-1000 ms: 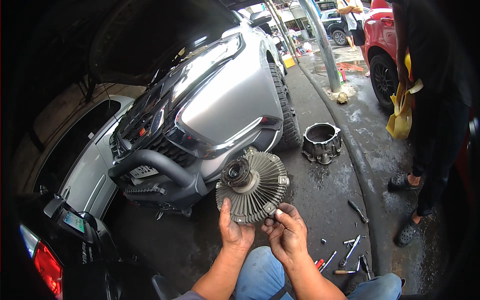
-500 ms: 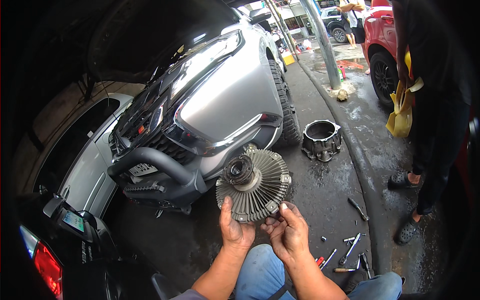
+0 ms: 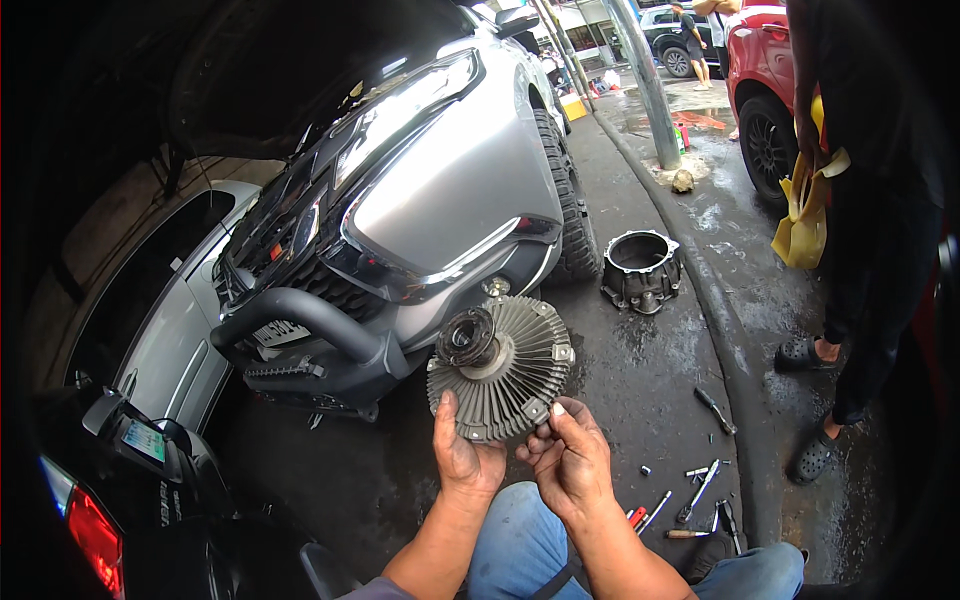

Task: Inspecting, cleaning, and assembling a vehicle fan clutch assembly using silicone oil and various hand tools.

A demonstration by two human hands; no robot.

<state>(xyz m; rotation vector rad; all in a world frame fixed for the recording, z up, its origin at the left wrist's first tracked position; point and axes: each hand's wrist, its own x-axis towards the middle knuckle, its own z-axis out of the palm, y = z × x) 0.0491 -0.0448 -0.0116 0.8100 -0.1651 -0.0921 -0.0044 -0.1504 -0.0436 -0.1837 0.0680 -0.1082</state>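
A finned metal fan clutch [image 3: 520, 376] with a dark round hub at its top left is held up before me, tilted, above my knees. My left hand [image 3: 468, 458] supports its lower left edge, thumb up along the fins and the other fingers behind it. At the lower right rim, my right hand [image 3: 572, 455] is closed, thumb and fingertips pinching beside a small mounting lug. Whether a small part also sits between those fingertips is hidden.
A silver pickup [image 3: 450, 190] with raised hood stands ahead. On the ground to the right are a bell-shaped metal housing [image 3: 640, 285], a ratchet [image 3: 715, 411] and several hand tools [image 3: 700, 495]. A person [image 3: 880, 250] stands at right holding a yellow container [image 3: 800, 222].
The fan clutch and both hands have shifted very slightly left in view. My grip looks the same. In the far background, a person in dark clothes now shows beside the parked car.
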